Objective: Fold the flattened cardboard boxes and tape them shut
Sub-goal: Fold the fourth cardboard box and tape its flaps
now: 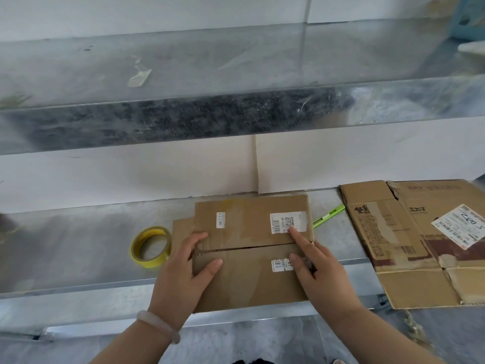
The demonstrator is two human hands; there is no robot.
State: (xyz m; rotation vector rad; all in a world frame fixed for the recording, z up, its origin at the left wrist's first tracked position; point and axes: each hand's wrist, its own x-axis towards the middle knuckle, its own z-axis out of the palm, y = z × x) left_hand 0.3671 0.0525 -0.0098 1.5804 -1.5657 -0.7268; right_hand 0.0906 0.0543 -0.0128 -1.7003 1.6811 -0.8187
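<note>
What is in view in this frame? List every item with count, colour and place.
cardboard box: one, brown, flaps folded down, middle of the table
tape roll: one, yellow, on the table just left of the box
utility knife: one, green, behind the box's right end
flattened cardboard: brown, right end of the table; number of sheets unclear
table: one, grey metal
upper shelf: one, grey metal, above the table
tape scrap: one, pale, on the upper shelf
basket: one, blue, top right corner, blurred
bracelet: one, pale, left wrist
left hand: presses the flaps at the box's left end
right hand: presses the flaps at the right end
</note>
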